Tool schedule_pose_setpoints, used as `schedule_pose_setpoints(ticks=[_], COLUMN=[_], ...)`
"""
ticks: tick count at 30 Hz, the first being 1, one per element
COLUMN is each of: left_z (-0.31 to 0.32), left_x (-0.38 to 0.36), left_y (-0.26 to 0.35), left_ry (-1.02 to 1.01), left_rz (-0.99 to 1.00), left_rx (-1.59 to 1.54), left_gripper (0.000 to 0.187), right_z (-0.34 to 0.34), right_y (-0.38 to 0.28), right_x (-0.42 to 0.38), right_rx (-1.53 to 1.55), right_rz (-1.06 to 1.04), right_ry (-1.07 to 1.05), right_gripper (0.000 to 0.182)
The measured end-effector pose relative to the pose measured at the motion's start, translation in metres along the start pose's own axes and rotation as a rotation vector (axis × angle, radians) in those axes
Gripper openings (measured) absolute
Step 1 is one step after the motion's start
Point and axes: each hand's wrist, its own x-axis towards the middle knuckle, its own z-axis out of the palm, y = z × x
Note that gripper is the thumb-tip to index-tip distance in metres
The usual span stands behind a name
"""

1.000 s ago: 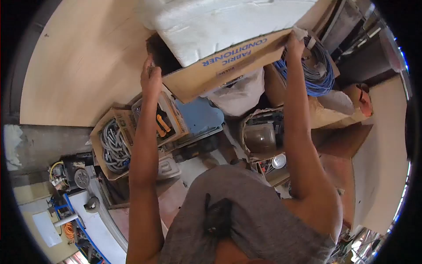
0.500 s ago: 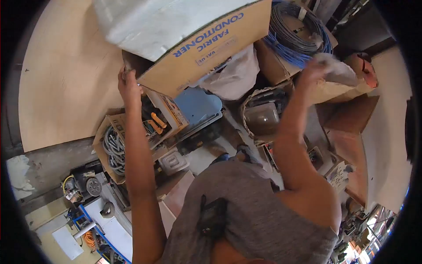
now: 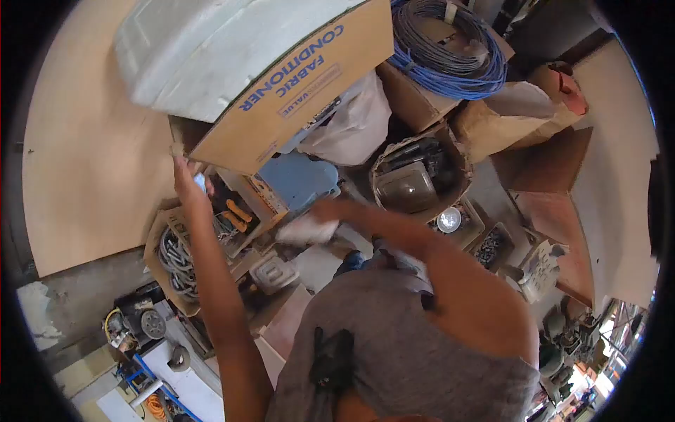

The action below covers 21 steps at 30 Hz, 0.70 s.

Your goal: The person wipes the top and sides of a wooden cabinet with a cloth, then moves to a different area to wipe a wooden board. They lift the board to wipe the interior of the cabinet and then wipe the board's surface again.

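Note:
My left hand (image 3: 184, 171) is raised and grips the lower corner of a tilted cardboard box (image 3: 302, 84) printed "FABRIC CONDITIONER". A large white foam-like block (image 3: 211, 49) fills the box's open top. My right hand (image 3: 329, 210) is off the box, lower down in front of my chest, and is motion-blurred. It is closed on a crumpled white piece (image 3: 304, 230), cloth or paper. Below that hand lie a blue lid (image 3: 299, 179) and a carton of orange-handled tools (image 3: 235, 211).
A coil of blue cable (image 3: 450, 49) sits in a carton at the back. A wicker basket (image 3: 455, 158) holds dark parts. A box of grey hose (image 3: 172, 257) and a white plastic bag (image 3: 351, 126) crowd the pile. A plywood sheet (image 3: 91, 162) stands on the left.
My right hand let go of the box's far corner, reached to the right, then swung down and left holding a white piece. The box shifted left, held by the left hand alone.

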Motion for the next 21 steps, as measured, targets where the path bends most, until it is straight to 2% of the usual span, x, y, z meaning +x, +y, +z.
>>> schedule_pose_setpoints(ticks=[2,3,5,6,7,8,10,11,13,14,15,16,17,19,20,21], left_z=[-0.022,-0.037,-0.067,-0.084,-0.107,-0.131,-0.197,-0.22,-0.248,-0.239,-0.224,-0.214,-0.216,-0.234,-0.239,-0.232], left_x=[-0.028,-0.043,-0.072,-0.088,-0.107,-0.126,-0.16,-0.183,-0.222,-0.23,-0.238,-0.243,-0.237,-0.214,-0.209,-0.194], left_y=[-0.015,-0.028,-0.06,-0.084,-0.113,-0.143,-0.206,-0.241,-0.297,-0.297,-0.295,-0.29,-0.3,-0.342,-0.348,-0.354], left_ry=[-0.033,-0.001,0.095,0.084,0.083,0.081,-0.031,-0.062,-0.052,-0.052,-0.1,-0.153,-0.159,-0.712,-0.703,-0.694], left_rz=[0.075,0.001,-0.228,-0.038,-0.05,-0.063,-0.404,-0.522,-0.736,-0.742,-0.821,-0.896,-0.894,-0.383,-0.391,-0.054], left_rx=[0.095,0.183,0.354,0.392,0.401,0.41,0.51,0.516,0.418,0.415,0.569,0.73,0.732,0.954,0.954,1.133], left_gripper=[0.052,0.051,0.048,0.046,0.045,0.043,0.038,0.035,0.027,0.027,0.026,0.026,0.026,0.025,0.025,0.027], right_z=[-0.107,-0.168,-0.276,-0.323,-0.36,-0.387,-0.417,-0.423,-0.418,-0.408,-0.39,-0.371,-0.351,-0.278,-0.237,-0.198], right_y=[0.119,0.166,0.188,0.167,0.132,0.095,0.035,0.017,0.009,0.04,0.093,0.148,0.185,0.205,0.183,0.148], right_x=[-0.119,-0.198,-0.372,-0.44,-0.48,-0.502,-0.524,-0.524,-0.502,-0.51,-0.505,-0.489,-0.451,-0.319,-0.251,-0.185], right_rx=[-0.209,-0.305,-0.427,-0.469,-0.521,-0.566,-0.598,-0.618,-0.691,-0.643,-0.591,-0.531,-0.444,-0.255,-0.168,-0.078], right_rz=[0.529,0.803,1.258,1.337,1.259,1.182,1.007,0.948,0.972,1.104,1.257,1.279,1.18,0.862,0.665,0.459], right_ry=[0.252,0.462,1.093,1.501,1.889,2.145,2.387,2.398,2.237,2.025,1.67,1.272,0.938,0.459,0.298,0.178], right_gripper=[0.033,0.034,0.035,0.036,0.037,0.037,0.039,0.04,0.041,0.041,0.04,0.04,0.039,0.038,0.038,0.037])
